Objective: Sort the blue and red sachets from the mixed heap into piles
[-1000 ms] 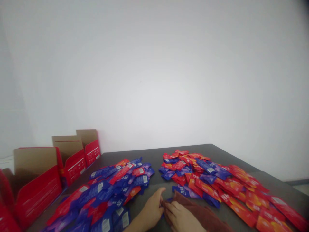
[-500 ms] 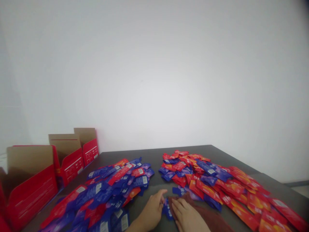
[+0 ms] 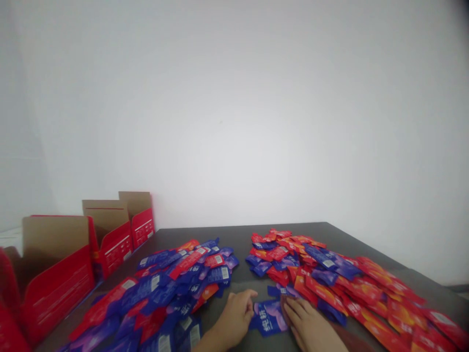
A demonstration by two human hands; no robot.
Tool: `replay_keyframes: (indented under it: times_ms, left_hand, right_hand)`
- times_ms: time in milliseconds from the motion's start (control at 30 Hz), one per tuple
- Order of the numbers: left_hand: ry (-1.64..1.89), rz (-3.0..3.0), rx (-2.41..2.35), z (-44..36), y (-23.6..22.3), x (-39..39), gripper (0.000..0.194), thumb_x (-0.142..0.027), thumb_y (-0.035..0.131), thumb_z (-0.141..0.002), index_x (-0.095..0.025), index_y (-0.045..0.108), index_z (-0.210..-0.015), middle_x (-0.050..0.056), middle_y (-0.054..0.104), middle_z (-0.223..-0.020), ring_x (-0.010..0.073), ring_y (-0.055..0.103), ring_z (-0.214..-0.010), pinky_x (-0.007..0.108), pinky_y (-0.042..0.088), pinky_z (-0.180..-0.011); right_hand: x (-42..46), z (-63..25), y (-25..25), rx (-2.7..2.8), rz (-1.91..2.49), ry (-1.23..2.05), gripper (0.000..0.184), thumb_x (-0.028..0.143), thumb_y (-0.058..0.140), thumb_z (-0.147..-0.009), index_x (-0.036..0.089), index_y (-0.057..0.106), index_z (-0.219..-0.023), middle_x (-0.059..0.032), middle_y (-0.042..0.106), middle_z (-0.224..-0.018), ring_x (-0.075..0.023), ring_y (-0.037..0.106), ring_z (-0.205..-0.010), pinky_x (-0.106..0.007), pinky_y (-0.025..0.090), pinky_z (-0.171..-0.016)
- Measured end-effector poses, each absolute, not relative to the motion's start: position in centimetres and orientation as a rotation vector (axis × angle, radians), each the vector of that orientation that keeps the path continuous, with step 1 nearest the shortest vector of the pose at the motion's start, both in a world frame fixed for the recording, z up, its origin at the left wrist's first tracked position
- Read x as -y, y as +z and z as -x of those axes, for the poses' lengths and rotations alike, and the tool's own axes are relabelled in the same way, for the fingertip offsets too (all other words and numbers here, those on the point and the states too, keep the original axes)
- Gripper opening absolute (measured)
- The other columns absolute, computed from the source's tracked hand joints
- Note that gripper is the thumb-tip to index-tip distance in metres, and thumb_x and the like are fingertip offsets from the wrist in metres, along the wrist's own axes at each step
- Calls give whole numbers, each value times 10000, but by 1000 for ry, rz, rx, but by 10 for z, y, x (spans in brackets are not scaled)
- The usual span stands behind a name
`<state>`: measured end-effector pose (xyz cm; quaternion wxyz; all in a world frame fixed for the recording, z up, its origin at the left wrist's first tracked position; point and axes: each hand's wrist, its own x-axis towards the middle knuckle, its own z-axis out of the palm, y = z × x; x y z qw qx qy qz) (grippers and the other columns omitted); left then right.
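Observation:
A blue-purple packet (image 3: 270, 318) with white characters lies flat on the dark table between my two hands. My left hand (image 3: 236, 315) is at its left edge, one finger stretched out and the others curled against the packet. At the packet's right side my right hand (image 3: 306, 318) presses down with its fingers together. A brown cloth (image 3: 353, 338) shows, blurred, beside and under my right hand; most of it is hidden. Just beyond the packet, another blue-purple packet (image 3: 273, 291) rests near the right-hand pile.
Left is a pile of mostly blue packets (image 3: 164, 293) with some red ones. A mostly red and orange pile (image 3: 366, 293) spreads along the right. Open red cardboard boxes (image 3: 58, 288) stand in a row along the table's left edge. A white wall (image 3: 234, 122) rises behind.
My right hand has slid right with the brown cloth, uncovering the front of the blue packet. My left hand stays beside it. The view has shifted slightly.

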<state>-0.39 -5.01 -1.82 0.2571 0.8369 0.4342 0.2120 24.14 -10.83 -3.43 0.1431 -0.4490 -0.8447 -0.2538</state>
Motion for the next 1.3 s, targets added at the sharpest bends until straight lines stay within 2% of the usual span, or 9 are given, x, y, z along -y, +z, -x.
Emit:
replay_keyframes:
  times_ms: [167, 433, 567, 633, 667, 800, 1067, 1200, 1300]
  left_hand:
    - [615, -2267, -1169, 2, -18, 51, 494, -81, 464, -820, -208, 522, -1295, 21, 637, -984, 195, 532, -958, 314, 355, -921]
    - [634, -2285, -1196, 4, -16, 52, 433, -114, 444, -825, -215, 560, -1230, 33, 652, -992, 204, 548, -947, 315, 373, -894]
    - [529, -2289, -1223, 1, 0, 60, 245, -149, 494, -788, -224, 629, -978, -3, 659, -875, 190, 562, -858, 305, 371, -856]
    - [433, -2275, -1246, -4, 7, 67, 82, -254, 594, -765, -222, 617, -837, -25, 650, -818, 187, 562, -803, 313, 362, -842]
    - [399, -2270, -1263, -7, 9, 71, 126, -311, 652, -733, -221, 606, -809, -31, 645, -802, 190, 560, -789, 319, 356, -836]
    - [380, -2281, -1345, -20, 8, 83, 293, -335, 763, -630, -215, 597, -839, -23, 640, -811, 212, 559, -805, 339, 330, -835]
    - [378, -2375, -1222, -19, 1, 81, 99, -279, 658, -746, -208, 592, -723, -20, 648, -837, 187, 556, -845, 328, 303, -835]
    - [373, -2383, -1213, -19, 0, 81, 84, -242, 631, -735, -206, 560, -707, -36, 635, -800, 174, 553, -811, 318, 307, -823]
    - [460, -2342, -1289, -23, -3, 82, 69, -232, 606, -746, -215, 565, -800, -37, 622, -781, 174, 547, -777, 319, 313, -832]
  right_hand:
    - [82, -193, -28, 2401, 1514, -381, 321, 72, 461, -836, 132, 716, -1020, -96, 727, -1047, -214, 632, -925, -323, 456, -898]
    - [117, -190, -10, 2639, 1145, -8, 438, 123, 526, -818, 168, 621, -1243, -58, 643, -1275, -200, 584, -1133, -253, 435, -993]
    - [131, -221, -5, 2572, 1267, -45, 469, 89, 500, -827, 190, 610, -1271, -54, 631, -1292, -205, 583, -1155, -277, 437, -1013]
    - [132, -225, -4, 2537, 1348, -75, 466, 86, 490, -825, 176, 617, -1264, -73, 629, -1292, -222, 581, -1162, -304, 440, -1017]
    - [131, -224, -4, 2528, 1377, -64, 466, 85, 479, -828, 163, 615, -1267, -83, 624, -1298, -228, 573, -1173, -316, 435, -1025]
    - [129, -209, -2, 2468, 1443, 87, 472, 56, 414, -837, 108, 608, -1265, -119, 614, -1303, -230, 551, -1194, -318, 418, -1039]
    - [146, -223, 9, 2644, 1071, 243, 440, 110, 470, -872, 278, 623, -1250, -26, 653, -1261, -172, 544, -1213, -303, 395, -1057]
    - [162, -245, 18, 2475, 1318, 165, 439, 135, 448, -891, 270, 610, -1275, -56, 620, -1307, -199, 550, -1209, -346, 409, -1051]
    - [166, -241, 26, 2406, 1356, 199, 417, 145, 408, -907, 239, 634, -1246, -80, 645, -1267, -189, 574, -1173, -325, 427, -1029]
